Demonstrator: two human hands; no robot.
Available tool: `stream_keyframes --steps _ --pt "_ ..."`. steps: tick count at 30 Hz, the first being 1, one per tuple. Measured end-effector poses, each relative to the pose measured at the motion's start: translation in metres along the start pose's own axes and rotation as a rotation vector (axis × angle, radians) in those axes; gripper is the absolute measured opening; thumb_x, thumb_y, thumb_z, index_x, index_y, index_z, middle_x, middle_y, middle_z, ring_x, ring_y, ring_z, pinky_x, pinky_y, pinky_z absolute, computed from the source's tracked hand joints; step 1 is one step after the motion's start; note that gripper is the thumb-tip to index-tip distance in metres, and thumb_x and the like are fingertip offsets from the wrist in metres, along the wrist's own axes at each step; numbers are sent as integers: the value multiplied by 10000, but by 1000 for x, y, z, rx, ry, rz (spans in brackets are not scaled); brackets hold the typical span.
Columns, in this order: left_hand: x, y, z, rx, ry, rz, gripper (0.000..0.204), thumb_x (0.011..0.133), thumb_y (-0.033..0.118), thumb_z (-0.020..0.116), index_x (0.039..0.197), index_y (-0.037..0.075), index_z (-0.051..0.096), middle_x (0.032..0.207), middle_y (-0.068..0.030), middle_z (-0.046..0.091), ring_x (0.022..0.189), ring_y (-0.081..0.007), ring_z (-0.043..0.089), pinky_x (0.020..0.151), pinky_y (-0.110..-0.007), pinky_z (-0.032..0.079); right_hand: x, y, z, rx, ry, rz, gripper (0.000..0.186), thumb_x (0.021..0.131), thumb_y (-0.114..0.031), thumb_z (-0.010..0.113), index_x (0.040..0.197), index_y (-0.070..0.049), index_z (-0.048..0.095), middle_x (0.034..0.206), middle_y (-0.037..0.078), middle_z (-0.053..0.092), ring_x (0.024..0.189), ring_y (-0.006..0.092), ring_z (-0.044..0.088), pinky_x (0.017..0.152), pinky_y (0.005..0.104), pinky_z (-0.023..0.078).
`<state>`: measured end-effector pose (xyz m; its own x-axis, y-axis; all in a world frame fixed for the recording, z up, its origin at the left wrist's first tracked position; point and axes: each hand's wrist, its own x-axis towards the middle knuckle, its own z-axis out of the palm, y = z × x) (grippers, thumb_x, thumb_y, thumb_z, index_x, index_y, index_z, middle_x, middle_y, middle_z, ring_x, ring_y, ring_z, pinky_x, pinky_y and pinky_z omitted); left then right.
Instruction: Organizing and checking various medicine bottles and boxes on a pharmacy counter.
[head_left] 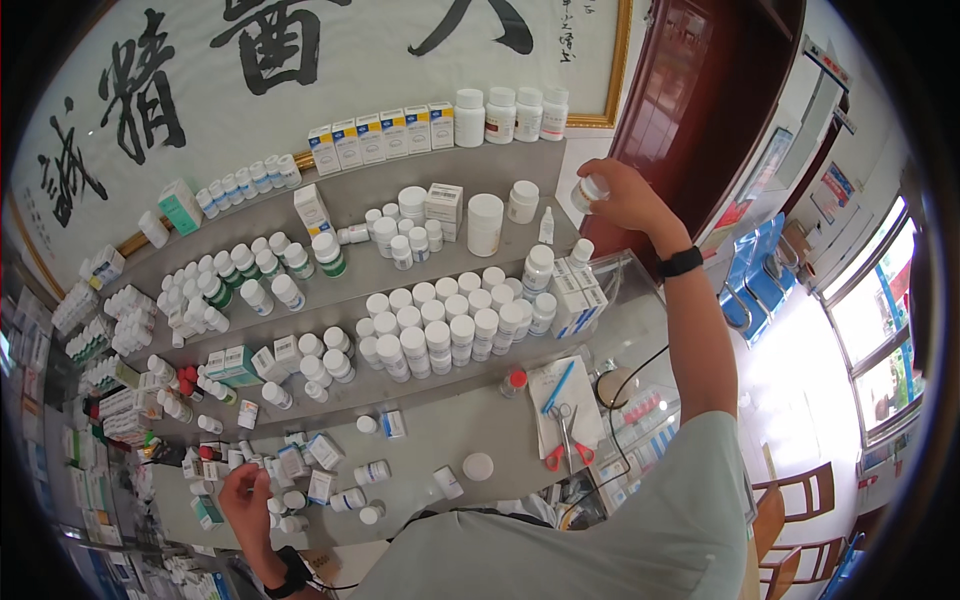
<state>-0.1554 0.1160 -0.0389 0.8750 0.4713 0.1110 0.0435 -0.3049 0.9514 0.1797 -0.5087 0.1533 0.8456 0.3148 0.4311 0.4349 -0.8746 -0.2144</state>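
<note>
Fingers of right hand (628, 198) wrapped around white bottle (584, 196), gray tiered shelves (375, 180) to their left; fingers of left hand (245, 503) loosely curled, any hold unclear, small bottles (348, 499) just to their right.

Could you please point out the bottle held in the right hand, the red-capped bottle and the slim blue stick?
Held bottle (587, 194): head view, on its visible body.
Red-capped bottle (516, 379): head view, on its cap.
Slim blue stick (558, 388): head view, midway along its length.
</note>
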Motion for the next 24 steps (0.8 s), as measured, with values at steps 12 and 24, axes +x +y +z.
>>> stream_keyframes --steps 12,24 --pt "-33 1 -14 38 117 -73 252 923 160 784 1100 8 688 886 -20 691 743 -78 618 615 -239 506 7 -64 -24 144 -12 36 452 769 -85 767 1209 -49 669 1195 171 670 1100 362 647 986 407 509" --pt "-24 1 -7 -12 83 -41 230 924 143 778 1092 10 695 879 -17 703 745 -73 629 623 -239 508 14 -88 30 29 -195 -77 495 768 -204 787 1226 -62 667 1196 165 687 1106 363 656 962 421 524"
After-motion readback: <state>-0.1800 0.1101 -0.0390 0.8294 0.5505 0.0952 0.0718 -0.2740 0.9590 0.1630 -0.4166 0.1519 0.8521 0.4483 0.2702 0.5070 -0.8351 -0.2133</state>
